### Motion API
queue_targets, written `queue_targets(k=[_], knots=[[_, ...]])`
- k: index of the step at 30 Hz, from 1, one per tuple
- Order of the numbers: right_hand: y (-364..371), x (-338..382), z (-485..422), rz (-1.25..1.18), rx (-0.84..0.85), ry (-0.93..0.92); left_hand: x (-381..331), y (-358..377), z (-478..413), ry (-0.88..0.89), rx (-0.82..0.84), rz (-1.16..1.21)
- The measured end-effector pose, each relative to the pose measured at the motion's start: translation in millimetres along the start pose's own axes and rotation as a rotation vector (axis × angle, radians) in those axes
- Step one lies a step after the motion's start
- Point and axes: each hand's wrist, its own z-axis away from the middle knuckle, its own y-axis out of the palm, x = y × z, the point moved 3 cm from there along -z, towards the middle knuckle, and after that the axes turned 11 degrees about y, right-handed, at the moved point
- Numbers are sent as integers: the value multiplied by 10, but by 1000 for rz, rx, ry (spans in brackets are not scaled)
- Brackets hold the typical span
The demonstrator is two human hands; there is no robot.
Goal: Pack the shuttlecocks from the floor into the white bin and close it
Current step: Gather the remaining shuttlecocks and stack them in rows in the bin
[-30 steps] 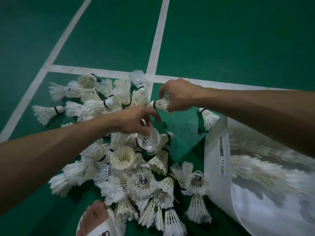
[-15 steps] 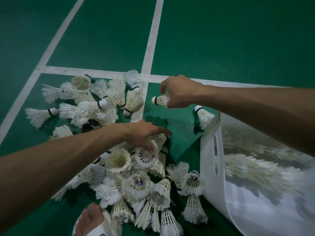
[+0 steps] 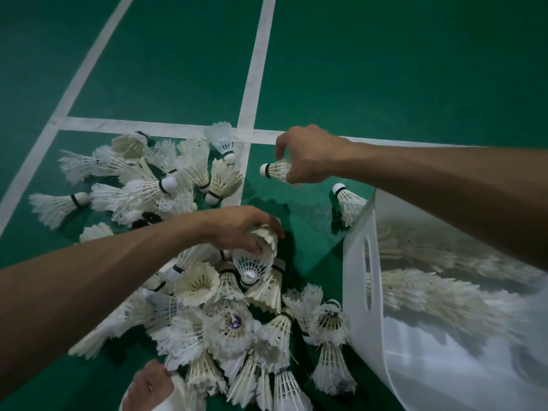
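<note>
Several white feather shuttlecocks lie in a pile (image 3: 225, 315) on the green court floor, from the far left to the near middle. My left hand (image 3: 237, 229) grips one shuttlecock (image 3: 255, 259) at the top of the pile, its open skirt facing me. My right hand (image 3: 308, 157) holds another shuttlecock (image 3: 274, 170) by its feathers above the floor, cork pointing left. The white bin (image 3: 360, 262) stands at the right, open, with several shuttlecocks lying inside. A single shuttlecock (image 3: 347, 203) lies by the bin's far corner.
White court lines (image 3: 252, 84) cross the green floor beyond the pile. My foot in a white sandal (image 3: 148, 387) shows at the bottom edge, touching the pile. Bare green floor lies between the pile and the bin's far corner.
My left hand has closed round a shuttlecock at the top of the pile and raised it a little. My right hand still holds its shuttlecock in about the same place.
</note>
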Motion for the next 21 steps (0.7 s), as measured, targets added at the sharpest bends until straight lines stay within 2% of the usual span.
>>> queue_targets(k=[11, 17, 21], knots=[[-310, -135, 473, -160, -75, -40, -408, -304, 329, 73, -278, 191], [-568, -362, 923, -328, -136, -9, -839, -410, 460, 153, -340, 89], [-689, -584, 1167, -469, -179, 29, -1186, -486, 517, 215, -341, 122]])
